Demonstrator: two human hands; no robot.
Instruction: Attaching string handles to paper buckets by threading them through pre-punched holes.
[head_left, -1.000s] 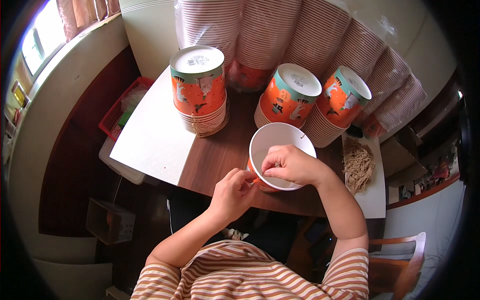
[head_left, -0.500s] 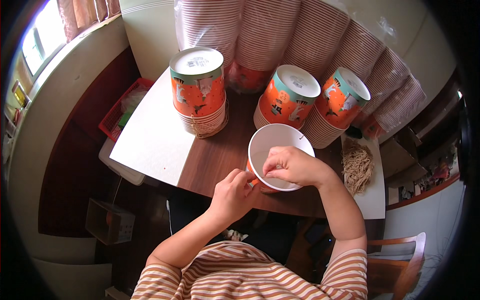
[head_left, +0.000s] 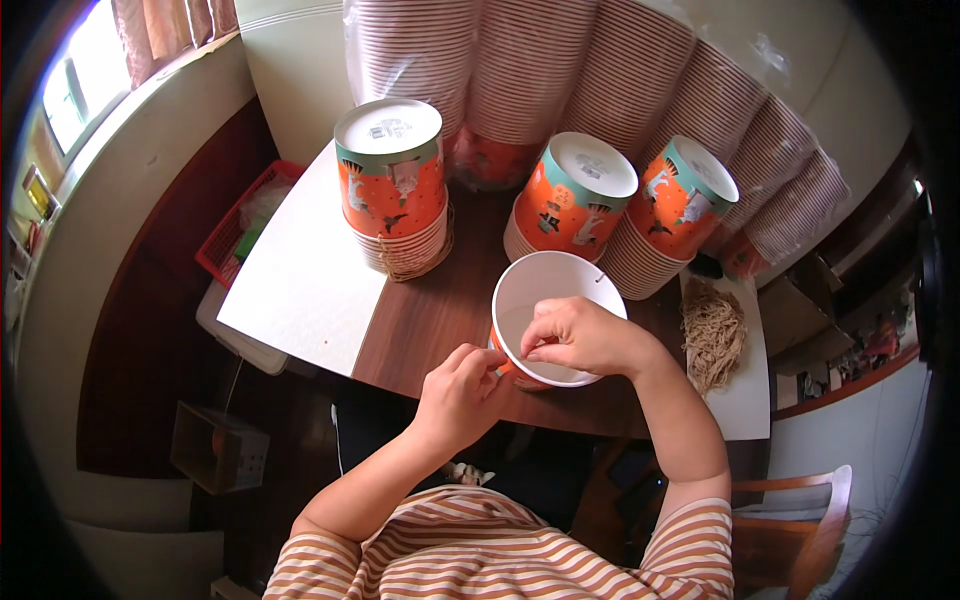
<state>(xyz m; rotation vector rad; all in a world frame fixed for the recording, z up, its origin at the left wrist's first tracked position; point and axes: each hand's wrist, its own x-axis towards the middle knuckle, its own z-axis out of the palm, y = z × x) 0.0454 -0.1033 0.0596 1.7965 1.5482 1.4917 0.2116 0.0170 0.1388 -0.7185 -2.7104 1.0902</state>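
A white-lined paper bucket [head_left: 560, 275] with an orange outside stands mouth-up, tilted toward me, near the table's front edge. At its far right rim a short dark bit of cord shows by a hole. My left hand [head_left: 462, 395] is at the near left wall, thumb and forefinger pinched together against the outside just below the rim. Reaching over the rim, my right hand [head_left: 580, 338] has its fingertips pinched inside, close to the same stretch of wall. Whatever lies between the fingertips of either hand is too small or hidden to make out.
Upside-down stacks of orange buckets stand behind: one left [head_left: 393, 195] with twine round its base, one middle [head_left: 575, 195], one right [head_left: 680, 200]. Plastic-wrapped bucket stacks [head_left: 530, 70] line the back. A bundle of beige twine [head_left: 712, 335] lies right; a red basket [head_left: 225, 235] sits left.
Both hands stay at the same spot on the bucket wall, with only slight finger movement. The whole view has shifted a little.
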